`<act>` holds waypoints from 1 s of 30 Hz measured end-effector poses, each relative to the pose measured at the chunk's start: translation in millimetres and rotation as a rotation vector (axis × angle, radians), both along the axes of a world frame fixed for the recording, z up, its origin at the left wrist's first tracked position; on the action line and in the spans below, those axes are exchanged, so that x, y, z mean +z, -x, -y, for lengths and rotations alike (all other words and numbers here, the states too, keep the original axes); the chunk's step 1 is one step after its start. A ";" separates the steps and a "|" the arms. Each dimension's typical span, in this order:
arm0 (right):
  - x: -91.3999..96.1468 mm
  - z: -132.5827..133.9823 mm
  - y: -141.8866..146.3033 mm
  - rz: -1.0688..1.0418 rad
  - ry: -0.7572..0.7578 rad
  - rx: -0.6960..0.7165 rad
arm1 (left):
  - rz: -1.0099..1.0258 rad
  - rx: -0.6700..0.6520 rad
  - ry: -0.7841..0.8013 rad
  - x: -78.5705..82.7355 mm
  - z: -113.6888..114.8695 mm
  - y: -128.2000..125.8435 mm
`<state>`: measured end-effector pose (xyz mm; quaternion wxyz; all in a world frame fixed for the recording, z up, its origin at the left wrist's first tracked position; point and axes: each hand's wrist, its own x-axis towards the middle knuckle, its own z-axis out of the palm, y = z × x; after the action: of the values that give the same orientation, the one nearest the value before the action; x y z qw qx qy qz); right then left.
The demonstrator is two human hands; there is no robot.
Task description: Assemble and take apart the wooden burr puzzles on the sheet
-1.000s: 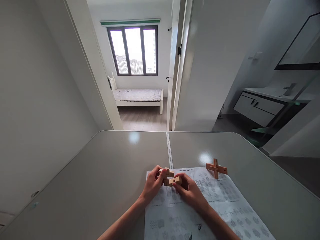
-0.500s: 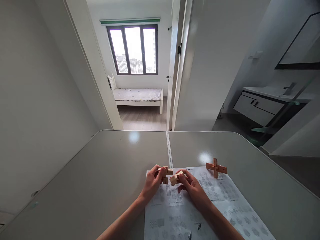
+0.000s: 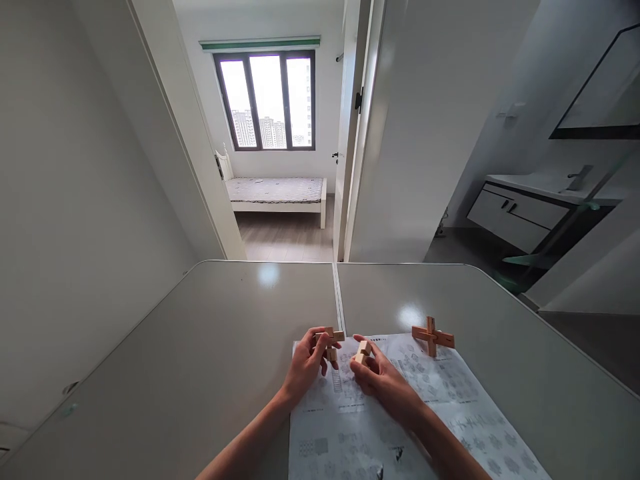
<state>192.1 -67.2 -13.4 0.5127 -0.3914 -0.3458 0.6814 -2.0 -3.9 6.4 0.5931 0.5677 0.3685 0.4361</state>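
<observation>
Between the fingers of my left hand is a partly joined wooden burr puzzle, made of pale notched sticks that cross each other. My right hand grips a loose notched wooden puzzle piece, held upright and apart from the joined sticks. Both hands are just above a printed instruction sheet with rows of small diagrams. A darker, reddish wooden cross-shaped puzzle stands on the sheet's far right corner, touched by neither hand.
A grey table with a seam down its middle carries the sheet. Past its far edge a doorway opens onto a room with a bed and a window. To the right are a washbasin cabinet and a glass panel.
My right hand has drawn slightly right, away from the left, and turned its piece from slanted to upright. The left hand has tilted the joined sticks and raised them slightly.
</observation>
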 end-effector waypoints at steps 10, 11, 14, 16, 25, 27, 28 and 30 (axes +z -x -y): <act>9.7 0.2 3.1 0.115 -0.017 0.069 | 0.013 -0.042 -0.005 -3.6 -1.2 3.0; 10.2 -0.1 2.6 0.107 -0.023 0.079 | 0.009 -0.057 0.002 -2.4 -0.5 3.6; 9.2 -2.0 1.2 0.095 -0.051 0.099 | -0.023 -0.098 0.028 -0.3 2.3 4.6; 7.0 -3.4 1.0 0.101 -0.069 0.075 | -0.070 -0.095 0.017 -1.1 4.7 3.7; -6.7 -1.8 4.7 0.398 -0.161 -0.026 | -0.343 -0.001 -0.347 -7.9 14.9 -3.1; -9.3 -1.6 4.7 0.456 -0.211 -0.038 | -0.346 0.000 -0.363 -8.6 14.8 -2.9; -9.5 -1.4 4.5 0.490 -0.231 -0.043 | -0.344 -0.009 -0.362 -9.0 14.6 -2.6; -7.7 -0.2 4.2 0.586 -0.283 -0.054 | -0.345 -0.035 -0.358 -10.3 14.3 -1.7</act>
<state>187.9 -67.0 -21.1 0.4587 -0.5049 -0.5592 0.4711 -0.3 -18.2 -3.9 0.4190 0.7360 0.3712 0.3808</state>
